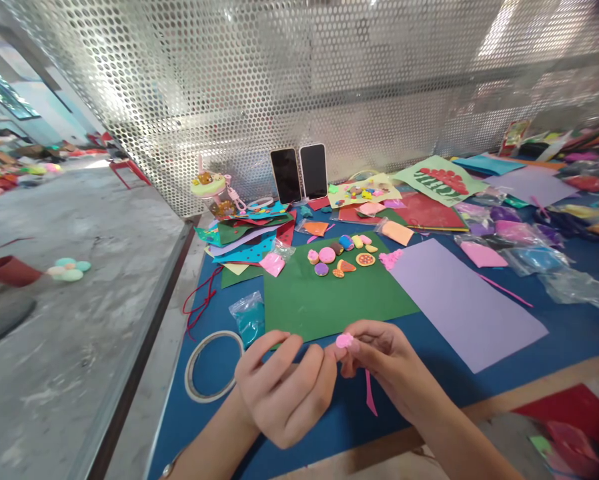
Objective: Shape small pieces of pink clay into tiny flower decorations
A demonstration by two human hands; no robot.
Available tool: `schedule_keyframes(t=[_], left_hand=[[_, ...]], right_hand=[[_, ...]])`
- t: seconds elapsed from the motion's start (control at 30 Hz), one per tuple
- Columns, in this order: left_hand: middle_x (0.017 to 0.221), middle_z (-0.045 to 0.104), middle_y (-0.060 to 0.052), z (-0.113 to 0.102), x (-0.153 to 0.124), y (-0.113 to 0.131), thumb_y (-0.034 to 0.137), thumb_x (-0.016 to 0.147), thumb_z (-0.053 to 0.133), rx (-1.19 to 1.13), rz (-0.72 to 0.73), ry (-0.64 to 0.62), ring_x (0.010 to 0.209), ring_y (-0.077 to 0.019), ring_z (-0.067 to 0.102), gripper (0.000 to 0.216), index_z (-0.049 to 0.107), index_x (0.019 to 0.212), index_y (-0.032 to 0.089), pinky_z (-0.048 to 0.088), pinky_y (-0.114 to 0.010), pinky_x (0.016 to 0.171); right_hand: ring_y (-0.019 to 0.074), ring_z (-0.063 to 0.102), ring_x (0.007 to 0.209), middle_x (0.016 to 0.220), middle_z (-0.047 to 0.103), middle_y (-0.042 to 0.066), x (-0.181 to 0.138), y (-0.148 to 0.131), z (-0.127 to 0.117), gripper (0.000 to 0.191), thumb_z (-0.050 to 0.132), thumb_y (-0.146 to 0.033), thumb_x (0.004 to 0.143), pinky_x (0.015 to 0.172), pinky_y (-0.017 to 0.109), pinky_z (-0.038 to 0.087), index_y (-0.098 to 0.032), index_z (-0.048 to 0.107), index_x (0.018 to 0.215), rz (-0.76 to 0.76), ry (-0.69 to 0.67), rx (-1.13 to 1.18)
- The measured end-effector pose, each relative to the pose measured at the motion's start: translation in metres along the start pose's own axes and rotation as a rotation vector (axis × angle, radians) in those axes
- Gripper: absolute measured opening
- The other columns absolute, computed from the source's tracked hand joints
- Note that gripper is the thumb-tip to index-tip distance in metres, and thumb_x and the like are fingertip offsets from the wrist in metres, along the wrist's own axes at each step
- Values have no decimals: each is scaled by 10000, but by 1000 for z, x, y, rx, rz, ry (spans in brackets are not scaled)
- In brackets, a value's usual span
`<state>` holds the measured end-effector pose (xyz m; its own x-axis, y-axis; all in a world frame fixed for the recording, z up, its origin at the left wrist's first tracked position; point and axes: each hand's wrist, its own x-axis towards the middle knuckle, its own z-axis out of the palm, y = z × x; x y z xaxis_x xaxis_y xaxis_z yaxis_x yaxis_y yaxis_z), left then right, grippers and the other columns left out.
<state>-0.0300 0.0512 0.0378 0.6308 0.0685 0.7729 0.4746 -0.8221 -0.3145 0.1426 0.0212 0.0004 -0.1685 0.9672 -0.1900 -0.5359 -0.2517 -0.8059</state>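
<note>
We hold a small pink clay piece [344, 341] pinched at the fingertips of our right hand [382, 363]; our left hand [284, 390] is loosely curled, fingertips touching the same piece. Both sit above the near edge of the green sheet [329, 297]. About ten finished clay shapes [340, 257] lie on its far part; this piece remains unplaced. A small bag [249, 317] holds teal material

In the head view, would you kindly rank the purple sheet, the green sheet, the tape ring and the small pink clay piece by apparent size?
1 and 2. Purple sheet and green sheet: they look alike, so unranked.
3. Tape ring.
4. Pink clay piece, pinched in the right hand fingers, though nearest the camera.
</note>
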Motion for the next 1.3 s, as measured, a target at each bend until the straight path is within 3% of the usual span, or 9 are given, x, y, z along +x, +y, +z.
schedule_keyframes(t=[0.2,0.6,0.73,0.87,0.93,1.17,1.3], left_hand=[[678,701,23,-2,-1,-1,130,769,625,27,39,-47,636,-136,626,81,673,761,196,504,-291,626],[636,702,40,3,1,-1,173,695,744,27,16,-9,597,-128,616,135,667,806,167,473,-294,638],[629,685,19,16,-4,-3,184,685,761,-116,-190,5,596,-124,599,161,636,785,164,470,-280,634],[712,692,7,27,-5,-3,177,765,673,-403,-351,-253,688,-133,615,63,632,810,190,476,-264,656],[753,698,-5,30,-4,0,180,785,641,-498,-431,-323,714,-137,624,54,646,836,198,484,-259,654],[731,689,-11,35,1,20,111,721,670,-717,-906,-238,683,-140,645,128,691,824,184,532,-249,621],[758,708,-24,35,3,29,92,718,659,-833,-1039,-214,681,-144,659,172,714,852,185,548,-255,628]], right_hand=[[97,603,530,684,717,48,1,0,-3,173,725,-321,748,527,203,477,-149,740,750,14,-66,-75],[68,543,448,518,618,-16,3,1,1,226,814,-321,618,484,180,433,-141,689,674,15,93,25],[69,534,434,494,586,-30,3,-3,-1,245,816,-329,609,470,182,420,-140,675,679,-30,158,11],[76,537,438,492,586,-29,3,-9,-7,235,810,-322,617,471,190,418,-142,676,686,-82,210,-19],[81,538,441,501,593,-27,2,-10,-11,237,810,-322,614,476,201,423,-142,679,694,-96,232,-40],[102,566,452,542,624,-9,1,-3,-17,253,801,-342,619,479,225,437,-138,681,708,-104,233,-101],[90,575,451,567,635,-11,3,2,-17,227,800,-307,631,473,204,441,-141,678,727,-163,200,-82]])
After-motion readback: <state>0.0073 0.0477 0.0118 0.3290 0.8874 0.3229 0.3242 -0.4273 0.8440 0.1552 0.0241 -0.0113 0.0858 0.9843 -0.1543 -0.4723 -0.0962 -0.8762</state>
